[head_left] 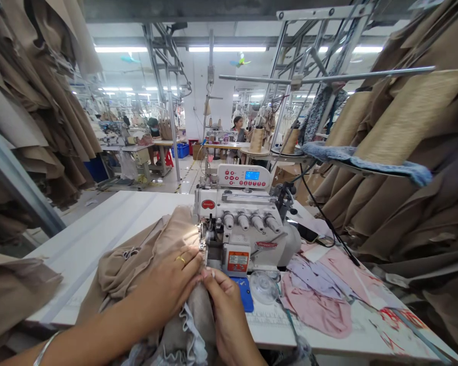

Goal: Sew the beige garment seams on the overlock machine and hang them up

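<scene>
A piece of brown fabric (137,256) lies bunched on the white table, its upper edge at the needle area of a white overlock sewing machine (248,218). My left hand (177,274), with a ring on one finger, rests on the fabric just before the presser foot, fingers stretched out together. Close beside it, my right hand (223,297) pinches the fabric's edge between thumb and forefinger. White ruffled trim (193,333) hangs along the fabric below my hands. The machine's lamp lights the stitching area; my fingers partly hide the seam.
Pink and lavender cloth pieces (316,290) lie right of the machine, near a clear round dish (264,287) and a phone (302,230). Large thread cones (412,117) stand at upper right. Brown garments (34,96) hang on both sides. A person (238,129) sits farther back.
</scene>
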Tool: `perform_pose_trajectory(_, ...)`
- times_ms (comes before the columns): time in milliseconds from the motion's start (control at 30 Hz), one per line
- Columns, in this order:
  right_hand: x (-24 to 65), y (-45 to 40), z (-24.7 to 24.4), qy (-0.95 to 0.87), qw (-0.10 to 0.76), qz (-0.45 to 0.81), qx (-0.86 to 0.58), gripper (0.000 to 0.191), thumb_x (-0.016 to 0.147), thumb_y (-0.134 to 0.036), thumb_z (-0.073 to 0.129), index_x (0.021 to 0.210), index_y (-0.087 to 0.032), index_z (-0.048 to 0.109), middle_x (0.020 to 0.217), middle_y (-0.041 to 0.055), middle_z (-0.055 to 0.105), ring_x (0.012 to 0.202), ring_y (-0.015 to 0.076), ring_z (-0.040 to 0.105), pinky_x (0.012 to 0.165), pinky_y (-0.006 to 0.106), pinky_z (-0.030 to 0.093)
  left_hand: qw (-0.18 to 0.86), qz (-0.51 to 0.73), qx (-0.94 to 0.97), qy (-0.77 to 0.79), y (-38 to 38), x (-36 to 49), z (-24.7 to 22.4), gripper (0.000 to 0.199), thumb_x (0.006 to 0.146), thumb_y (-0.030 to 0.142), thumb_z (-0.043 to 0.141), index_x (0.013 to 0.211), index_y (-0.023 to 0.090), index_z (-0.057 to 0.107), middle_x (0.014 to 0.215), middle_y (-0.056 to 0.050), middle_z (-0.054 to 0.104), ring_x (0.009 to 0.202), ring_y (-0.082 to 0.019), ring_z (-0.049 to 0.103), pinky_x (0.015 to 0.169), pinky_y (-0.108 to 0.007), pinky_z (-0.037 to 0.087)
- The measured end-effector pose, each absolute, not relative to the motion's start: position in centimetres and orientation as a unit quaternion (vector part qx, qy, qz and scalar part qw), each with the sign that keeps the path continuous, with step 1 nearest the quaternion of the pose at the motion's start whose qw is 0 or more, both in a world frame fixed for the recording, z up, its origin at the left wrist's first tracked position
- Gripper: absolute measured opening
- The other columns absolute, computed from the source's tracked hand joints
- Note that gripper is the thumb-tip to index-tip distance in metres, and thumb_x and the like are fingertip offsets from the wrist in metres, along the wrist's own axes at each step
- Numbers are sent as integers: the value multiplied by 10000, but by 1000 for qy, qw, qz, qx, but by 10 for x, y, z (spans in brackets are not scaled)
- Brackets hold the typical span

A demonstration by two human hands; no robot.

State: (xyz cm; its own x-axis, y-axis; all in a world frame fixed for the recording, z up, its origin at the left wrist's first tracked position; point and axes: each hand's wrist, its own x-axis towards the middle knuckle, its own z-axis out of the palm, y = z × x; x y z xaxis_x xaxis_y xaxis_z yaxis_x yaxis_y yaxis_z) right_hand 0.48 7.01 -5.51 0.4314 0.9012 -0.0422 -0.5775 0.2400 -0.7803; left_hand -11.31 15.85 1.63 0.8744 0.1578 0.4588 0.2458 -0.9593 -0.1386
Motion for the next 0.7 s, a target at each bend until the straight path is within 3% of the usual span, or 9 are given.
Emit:
perform_pose_trajectory(100,3,71,-52,-212,759,493,-368,295,797,-464,796,857,-177,767,778,31,719,775,181,608,721,250,466,71,-211,-970,-94,165,-112,22,304,1001,251,429,1252,125,547,1219,-136,666,1084,-231,643,857,-347,563)
perform_pose_trajectory(200,1,68,-45,-235,755,497,-357,307,781,-457,819,945,-203,766,899,37,750,862,206,650,797,280,489,131,-239,-960,-63,163,-115,26,310,981,205,450,1261,128,559,1230,-132,664,1122,-256,615,897,-380,538)
perform_pose_trajectory(300,0,65,-39,-262,754,493,-345,386,756,-445,852,1064,-238,745,1082,36,752,1026,219,666,948,299,474,199,-256,-944,-65,154,-116,28,267,921,72,455,1082,129,661,1046,-100,713,943,-245,643,816,-359,530)
perform_pose_trajectory(367,-2,65,-41,-264,758,491,-338,492,762,-458,847,1190,-264,698,1244,43,702,1186,232,615,1043,325,438,236,-250,-936,-79,148,-115,27,281,882,20,452,982,120,694,914,-84,712,804,-227,627,723,-333,510)
perform_pose_trajectory(467,-9,64,-59,-296,742,473,-372,636,818,-497,780,1375,-274,571,1475,59,525,1381,261,449,1143,388,368,282,-252,-922,-80,143,-114,17,288,898,51,443,988,98,712,936,-103,707,865,-245,616,770,-353,483)
perform_pose_trajectory(600,-18,56,-81,-386,701,277,-532,697,967,-331,549,1571,-359,202,1547,32,419,1411,246,400,1154,432,353,283,-289,-913,-58,138,-119,-4,348,983,129,358,1007,125,704,1103,-102,688,1063,-269,575,898,-397,417)
perform_pose_trajectory(633,-18,54,-80,-414,684,211,-562,687,975,-278,494,1574,-375,171,1555,24,401,1415,244,389,1158,436,337,277,-300,-911,-62,137,-123,-8,360,991,123,338,1032,131,695,1118,-94,686,1066,-261,572,908,-397,408)
perform_pose_trajectory(700,-12,51,-71,-474,639,145,-588,629,961,-221,441,1552,-349,266,1568,28,378,1426,249,362,1170,430,295,269,-318,-906,-77,137,-132,-10,364,990,93,326,1109,137,667,1096,-77,694,1016,-238,585,904,-380,405)
